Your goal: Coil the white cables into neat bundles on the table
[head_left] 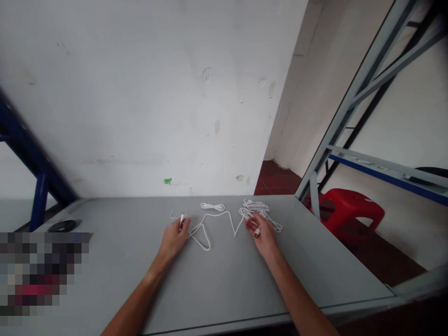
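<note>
A white cable (219, 214) lies unwound in loose bends on the grey table between my two hands. My left hand (176, 234) is closed around one plug end of it, with the white tip standing up past the fingers. At the other side, my right hand (263, 235) pinches the opposite end, a white plug with a metal tip. Just behind the right hand rests a pile of coiled white cables (255, 206). One bundled white cable (212, 206) sits further back, in the middle. Thin white strands (178, 214) lie behind my left hand.
The grey table (210, 289) meets a scuffed white wall (168, 93). A black rounded object (62, 226) is at the table's left, near a blurred-out patch. Blue metal framing (40, 200) rises left, grey framing (338, 121) right. A red plastic stool (350, 210) stands beyond the right edge.
</note>
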Available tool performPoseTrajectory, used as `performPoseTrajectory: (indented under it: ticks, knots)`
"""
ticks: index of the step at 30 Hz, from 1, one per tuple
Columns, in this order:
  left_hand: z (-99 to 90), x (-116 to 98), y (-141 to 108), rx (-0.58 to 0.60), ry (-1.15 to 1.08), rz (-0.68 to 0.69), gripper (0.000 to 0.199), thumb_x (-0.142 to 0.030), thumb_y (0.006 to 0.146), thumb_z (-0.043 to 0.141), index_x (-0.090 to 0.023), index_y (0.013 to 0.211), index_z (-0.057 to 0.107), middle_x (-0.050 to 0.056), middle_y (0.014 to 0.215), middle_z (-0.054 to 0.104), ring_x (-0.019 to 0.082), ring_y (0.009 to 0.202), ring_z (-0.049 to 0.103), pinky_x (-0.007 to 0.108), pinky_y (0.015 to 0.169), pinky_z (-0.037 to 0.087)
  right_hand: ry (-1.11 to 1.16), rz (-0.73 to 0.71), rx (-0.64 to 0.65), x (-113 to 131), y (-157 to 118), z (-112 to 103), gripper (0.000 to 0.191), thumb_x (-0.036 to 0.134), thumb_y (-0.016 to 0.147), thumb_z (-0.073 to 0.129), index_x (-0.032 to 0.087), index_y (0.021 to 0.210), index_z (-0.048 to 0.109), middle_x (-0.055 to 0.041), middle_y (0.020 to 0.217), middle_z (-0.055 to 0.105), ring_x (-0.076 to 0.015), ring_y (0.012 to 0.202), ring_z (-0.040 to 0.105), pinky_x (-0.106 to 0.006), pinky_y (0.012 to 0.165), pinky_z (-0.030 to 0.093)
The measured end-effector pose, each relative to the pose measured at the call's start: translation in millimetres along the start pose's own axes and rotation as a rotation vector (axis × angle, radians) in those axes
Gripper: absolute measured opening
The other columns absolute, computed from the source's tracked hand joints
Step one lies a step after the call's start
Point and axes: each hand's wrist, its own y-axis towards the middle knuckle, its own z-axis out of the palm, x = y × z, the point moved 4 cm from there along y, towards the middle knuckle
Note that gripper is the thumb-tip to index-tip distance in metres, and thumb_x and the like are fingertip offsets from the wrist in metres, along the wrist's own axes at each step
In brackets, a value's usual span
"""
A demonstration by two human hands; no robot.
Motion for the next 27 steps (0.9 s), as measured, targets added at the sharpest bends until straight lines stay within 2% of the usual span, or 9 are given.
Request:
performPoseTrajectory:
  ticks: [3,5,8,13,16,18,21,24,27]
  knots:
    - [10.9,-10,-7,0.056,0.250,0.107,0.044,-0.061,0.080,0.056,-0.018,0.084,0.068,0.004,0.068,0.062,0.019,0.063,0.055,0.028,0.061,0.036,-0.111,-0.029,0.029,-5,-3,9,0.037,0.045,0.066,0.077,0.024,0.070,0.047,0.0028,0.060,0.061,-0.0199,0.058,0.067,-0.031,0.051,0.054]
    - [16.5,-13,-10,0.101,0.371,0.151,0.046,-0.060,0.080,0.058,-0.017,0.094,0.068,0.007,0.079,0.065,0.022,0.071,0.059,0.029,0.064,0.036,-0.217,-0.056,0.029,-10,-3,13,0.042,0.050,0.066,0.075,0.025,0.067,0.041,0.0041,0.055,0.057,-0.0201,0.056,0.066,-0.030,0.048,0.052]
    - [20.1,-12,-10,0.163,0.498,0.163,0.040,-0.050,0.083,0.059,-0.017,0.105,0.067,0.012,0.098,0.066,0.025,0.086,0.062,0.030,0.072,0.039,-0.408,-0.133,0.020,-19,-3,15,0.041,0.049,0.069,0.070,0.026,0.065,0.037,0.0046,0.053,0.056,-0.0194,0.053,0.063,-0.029,0.048,0.048]
    - [23.7,-2,1,0.262,0.640,0.120,0.021,-0.033,0.090,0.052,-0.017,0.095,0.065,0.014,0.104,0.065,0.025,0.089,0.064,0.031,0.075,0.041,-0.659,-0.297,0.048,-29,-1,17,0.028,0.045,0.077,0.057,0.026,0.067,0.039,-0.0001,0.062,0.063,-0.0186,0.055,0.061,-0.030,0.056,0.047]
    - [29.5,0,9,0.336,0.718,0.132,0.022,-0.029,0.093,0.046,-0.015,0.092,0.064,0.017,0.104,0.065,0.026,0.092,0.065,0.033,0.077,0.042,-0.806,-0.399,0.020,-27,-1,24,0.023,0.041,0.076,0.057,0.026,0.066,0.042,-0.0010,0.062,0.062,-0.0193,0.059,0.059,-0.031,0.062,0.046]
    - [34.3,-1,15,0.391,0.749,0.162,0.023,-0.026,0.094,0.044,-0.015,0.092,0.063,0.019,0.104,0.066,0.027,0.092,0.065,0.034,0.077,0.043,-0.851,-0.409,-0.034,-25,0,30,0.022,0.038,0.072,0.059,0.026,0.064,0.043,-0.0002,0.060,0.060,-0.0196,0.060,0.057,-0.031,0.063,0.045]
    - [39.9,-4,18,0.435,0.742,0.210,0.018,-0.024,0.093,0.045,-0.016,0.093,0.062,0.017,0.103,0.067,0.027,0.091,0.066,0.033,0.077,0.043,-0.761,-0.300,-0.084,-25,3,34,0.020,0.036,0.069,0.060,0.025,0.062,0.045,0.0009,0.058,0.061,-0.0196,0.059,0.058,-0.030,0.060,0.045]
    - [43.0,-10,15,0.448,0.679,0.270,0.018,-0.027,0.096,0.041,-0.017,0.096,0.057,0.014,0.099,0.068,0.025,0.087,0.066,0.031,0.074,0.042,-0.515,-0.148,-0.018,-27,8,34,0.023,0.043,0.071,0.062,0.025,0.065,0.050,-0.0016,0.064,0.068,-0.0223,0.064,0.064,-0.031,0.059,0.049]
    - [44.7,-18,6,0.462,0.534,0.338,0.021,-0.032,0.098,0.036,-0.019,0.095,0.052,0.009,0.085,0.067,0.022,0.077,0.063,0.030,0.068,0.039,-0.287,-0.034,0.029,-27,9,32,0.028,0.049,0.070,0.068,0.025,0.072,0.054,-0.0035,0.066,0.071,-0.0253,0.067,0.069,-0.034,0.059,0.054]
